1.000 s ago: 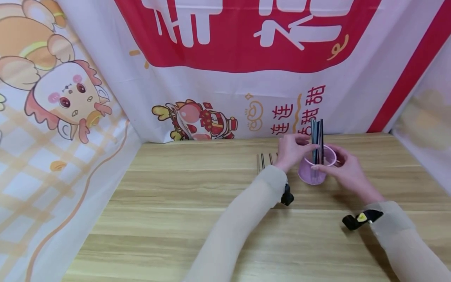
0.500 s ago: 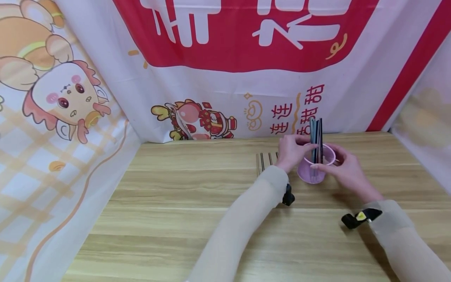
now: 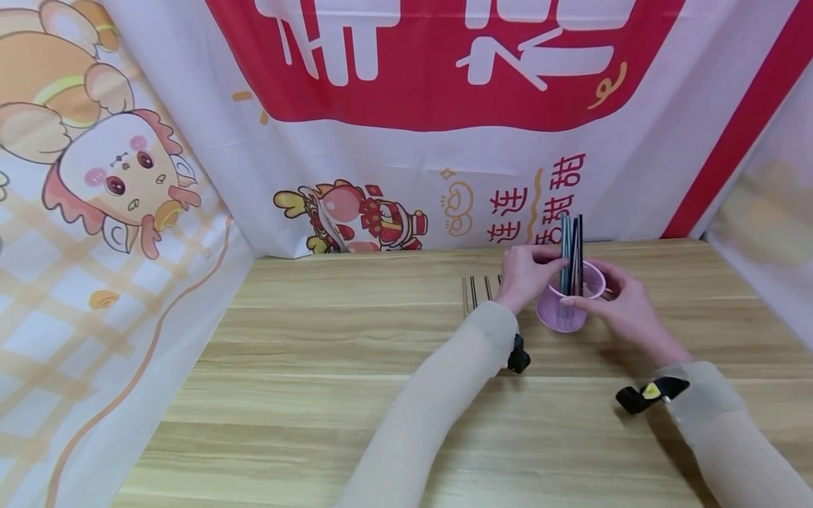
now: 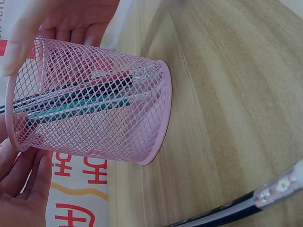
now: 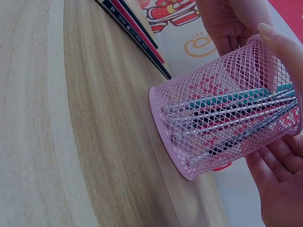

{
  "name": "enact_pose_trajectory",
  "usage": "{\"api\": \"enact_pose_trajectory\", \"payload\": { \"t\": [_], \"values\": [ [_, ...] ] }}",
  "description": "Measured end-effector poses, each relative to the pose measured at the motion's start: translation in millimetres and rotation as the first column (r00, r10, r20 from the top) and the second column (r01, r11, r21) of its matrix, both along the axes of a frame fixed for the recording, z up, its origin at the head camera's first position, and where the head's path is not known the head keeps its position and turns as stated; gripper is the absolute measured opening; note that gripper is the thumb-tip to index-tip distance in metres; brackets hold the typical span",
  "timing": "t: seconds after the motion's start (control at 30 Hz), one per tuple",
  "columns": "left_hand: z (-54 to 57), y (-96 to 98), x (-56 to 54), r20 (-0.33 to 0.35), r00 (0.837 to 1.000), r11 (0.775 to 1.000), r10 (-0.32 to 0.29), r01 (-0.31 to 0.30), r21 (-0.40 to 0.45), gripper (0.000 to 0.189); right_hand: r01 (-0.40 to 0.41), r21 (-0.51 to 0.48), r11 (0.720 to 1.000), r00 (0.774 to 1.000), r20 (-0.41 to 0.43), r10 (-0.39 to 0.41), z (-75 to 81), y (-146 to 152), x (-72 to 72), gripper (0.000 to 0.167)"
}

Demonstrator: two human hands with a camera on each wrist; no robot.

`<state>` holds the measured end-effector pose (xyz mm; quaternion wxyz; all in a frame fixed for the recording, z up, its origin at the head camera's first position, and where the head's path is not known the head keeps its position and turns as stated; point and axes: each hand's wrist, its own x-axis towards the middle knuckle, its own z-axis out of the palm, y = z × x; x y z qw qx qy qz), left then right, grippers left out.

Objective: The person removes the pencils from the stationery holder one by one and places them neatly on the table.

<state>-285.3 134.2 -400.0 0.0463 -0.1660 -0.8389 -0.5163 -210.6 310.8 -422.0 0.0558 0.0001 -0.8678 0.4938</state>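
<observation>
A pink mesh pen holder (image 3: 550, 312) stands upright on the wooden table with several pencils (image 3: 565, 238) in it, their upper ends leaning together above the rim. My left hand (image 3: 524, 274) pinches the pencils at the rim's left side. From the right, my right hand (image 3: 625, 305) grips the holder, its thumb across the front of the rim and its other fingers behind. Through the mesh in the right wrist view, teal and dark pencils (image 5: 227, 100) show with their clear-tipped ends near the base.
Left of the holder, several more pencils (image 3: 473, 291) lie side by side, partly hidden by my left hand; dark and red ones (image 5: 135, 30) show in the right wrist view. A printed cloth (image 3: 381, 183) hangs along the table's back edge.
My left thumb tip has shifted slightly left against the pencils. The holder and my right hand keep their places.
</observation>
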Motion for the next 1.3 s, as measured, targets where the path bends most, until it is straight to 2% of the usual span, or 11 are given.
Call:
{"api": "enact_pose_trajectory", "payload": {
  "t": [0.2, 0.43, 0.57, 0.77, 1.07, 1.2, 1.3],
  "values": [
    [0.4, 0.1, 0.3, -0.002, 1.0, 1.0, 0.0, 0.0, 0.011, 0.013, 0.002, 0.006, 1.0, 1.0, 0.012, -0.002, 0.7, 0, 0.4, 0.09],
    [4.4, -0.9, 0.5, 0.044, 0.999, 0.993, 0.014, -0.019, 0.114, 0.01, -0.007, 0.015, 1.0, 1.0, -0.024, 0.007, -1.5, 0, -0.6, 0.088],
    [7.0, -1.5, 0.2, 0.046, 0.999, 0.991, 0.017, -0.023, 0.131, 0.01, -0.013, -0.008, 1.0, 0.999, -0.05, 0.012, -1.6, 0, -0.2, 0.087],
    [11.5, -4.9, -0.2, 0.056, 0.998, 0.983, 0.014, -0.024, 0.182, 0.01, -0.014, -0.019, 1.0, 0.999, -0.04, 0.013, -2.0, -1, 0.4, 0.089],
    [22.7, -14.7, -3.3, -0.043, 0.999, 0.959, 0.018, -0.005, 0.282, 0.014, -0.004, -0.017, 1.0, 0.999, -0.045, 0.004, -4.5, 1, -1.6, 0.089],
    [28.6, -17.2, -2.9, -0.025, 1.0, 0.946, 0.019, -0.01, 0.323, 0.015, -0.007, -0.011, 1.0, 0.999, -0.037, 0.006, -4.6, 1, -1.4, 0.091],
    [33.8, -18.5, -2.5, -0.006, 1.0, 0.925, 0.015, -0.011, 0.381, 0.015, -0.007, -0.012, 1.0, 0.999, -0.042, 0.007, -3.7, 1, -0.9, 0.091]
  ]
}}
